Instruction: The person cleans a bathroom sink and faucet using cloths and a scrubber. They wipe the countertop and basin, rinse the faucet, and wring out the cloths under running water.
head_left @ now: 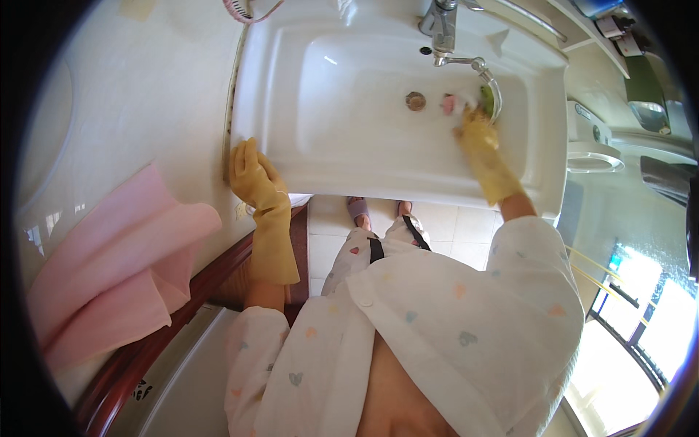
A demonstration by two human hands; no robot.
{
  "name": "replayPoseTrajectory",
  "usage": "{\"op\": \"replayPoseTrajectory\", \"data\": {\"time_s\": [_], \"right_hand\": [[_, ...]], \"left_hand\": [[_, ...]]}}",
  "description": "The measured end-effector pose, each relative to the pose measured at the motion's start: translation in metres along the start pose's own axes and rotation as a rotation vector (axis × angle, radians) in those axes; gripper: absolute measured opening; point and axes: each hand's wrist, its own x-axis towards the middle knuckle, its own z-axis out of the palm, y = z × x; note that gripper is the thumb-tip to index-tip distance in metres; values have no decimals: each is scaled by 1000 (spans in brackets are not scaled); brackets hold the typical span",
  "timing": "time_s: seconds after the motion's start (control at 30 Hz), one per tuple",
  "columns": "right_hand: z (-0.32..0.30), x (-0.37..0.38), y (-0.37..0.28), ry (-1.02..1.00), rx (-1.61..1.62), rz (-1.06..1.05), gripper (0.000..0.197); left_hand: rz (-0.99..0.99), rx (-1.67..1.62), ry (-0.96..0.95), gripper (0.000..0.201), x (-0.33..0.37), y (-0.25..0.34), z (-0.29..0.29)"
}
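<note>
Both my hands wear yellow rubber gloves. My left hand [258, 177] rests at the near left corner of the white sink [349, 149], fingers stretched out over its rim, holding nothing. Inside the basin, on the right, my right hand [480, 135] presses down with its fingers bent. At those fingertips is a small pink, white and green thing [449, 103], smeared by motion; its kind cannot be made out. The curved spout of the chrome faucet [445, 36] hangs right beside these fingers. The round drain [416, 100] lies just left of the right hand.
A pink cloth [124, 269] drapes over the white counter at left, near its dark red wooden edge [156, 342]. A pink comb-like item [244, 10] lies by the sink's far left corner. A shelf with bottles [615, 29] stands at the far right, above a toilet [593, 156].
</note>
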Motion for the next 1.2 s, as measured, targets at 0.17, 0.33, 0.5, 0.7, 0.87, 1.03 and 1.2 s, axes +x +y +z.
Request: {"op": "replayPoseTrajectory", "data": {"time_s": [0.17,0.33,0.5,0.7,0.87,1.03,1.2], "right_hand": [[-91,9,-52,-461,334,39,51],[-42,75,-63,-155,707,-13,30],[-34,88,-76,-272,489,-225,30],[-26,60,-55,-240,672,-77,37],[-28,-1,-81,-216,547,-57,47],[-79,83,-144,35,1203,-186,28],[-133,168,-185,989,525,16,26]], "left_hand": [[73,140,-25,33,6,14,-10],[-71,42,-110,27,6,16,-1],[192,229,-79,21,12,26,-8],[141,249,-103,22,15,24,-4],[104,247,-114,21,18,22,-7],[109,293,-109,26,10,14,0],[85,224,-75,29,13,21,-2]]}}
